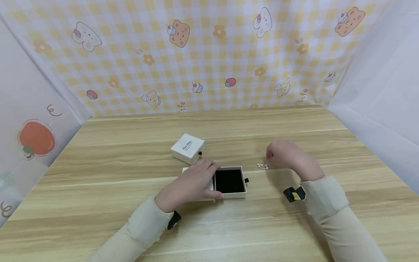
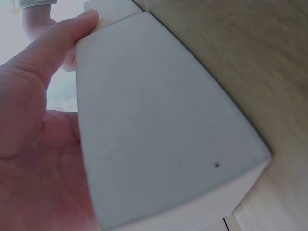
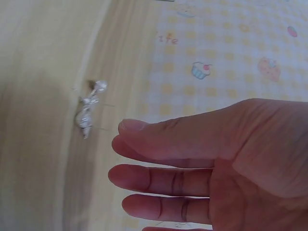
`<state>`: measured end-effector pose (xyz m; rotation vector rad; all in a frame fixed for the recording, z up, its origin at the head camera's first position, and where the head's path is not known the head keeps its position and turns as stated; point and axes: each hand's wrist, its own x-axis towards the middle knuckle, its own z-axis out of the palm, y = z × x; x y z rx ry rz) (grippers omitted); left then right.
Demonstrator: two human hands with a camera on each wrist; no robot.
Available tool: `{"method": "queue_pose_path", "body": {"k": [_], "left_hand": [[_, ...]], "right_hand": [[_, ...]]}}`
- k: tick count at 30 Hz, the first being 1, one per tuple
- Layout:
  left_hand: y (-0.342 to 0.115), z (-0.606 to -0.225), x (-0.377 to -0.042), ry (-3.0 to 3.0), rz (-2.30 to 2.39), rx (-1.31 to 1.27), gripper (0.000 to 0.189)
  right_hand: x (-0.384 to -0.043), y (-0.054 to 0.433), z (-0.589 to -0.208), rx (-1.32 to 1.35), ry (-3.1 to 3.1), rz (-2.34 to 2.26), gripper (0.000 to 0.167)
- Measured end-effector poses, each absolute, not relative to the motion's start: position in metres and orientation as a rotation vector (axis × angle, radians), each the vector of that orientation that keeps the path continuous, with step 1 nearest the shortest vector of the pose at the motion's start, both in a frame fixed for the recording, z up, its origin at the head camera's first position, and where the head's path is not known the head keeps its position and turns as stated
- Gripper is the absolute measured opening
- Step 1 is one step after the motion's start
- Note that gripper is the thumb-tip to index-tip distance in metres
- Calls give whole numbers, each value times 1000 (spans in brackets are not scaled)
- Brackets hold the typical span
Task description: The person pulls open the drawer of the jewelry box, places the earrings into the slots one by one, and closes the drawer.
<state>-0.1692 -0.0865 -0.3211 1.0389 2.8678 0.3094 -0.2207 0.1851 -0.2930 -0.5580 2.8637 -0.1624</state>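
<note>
While the left hand (image 1: 190,183) grips the box (image 2: 163,115), drawer (image 1: 233,195) jutting past its fingers, the right hand (image 1: 291,157), fingers loosely extended, shows nothing held; trinkets (image 3: 83,118) lie just off its fingertips, where a hasty pinch might scatter them.

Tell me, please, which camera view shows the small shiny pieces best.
The right wrist view: the small shiny pieces look largest there, near the right hand, though somewhat blurred. The head view shows them tiny, beside the open drawer; the left wrist view does not show them.
</note>
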Motion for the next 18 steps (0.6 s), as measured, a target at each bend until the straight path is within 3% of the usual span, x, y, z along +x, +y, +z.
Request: {"method": "queue_pose_path", "body": {"k": [18], "left_hand": [[-86,-321,-169,2872,329,1042,78]], "right_hand": [[-224,182,-304,-474,2839,-154,8]]}}
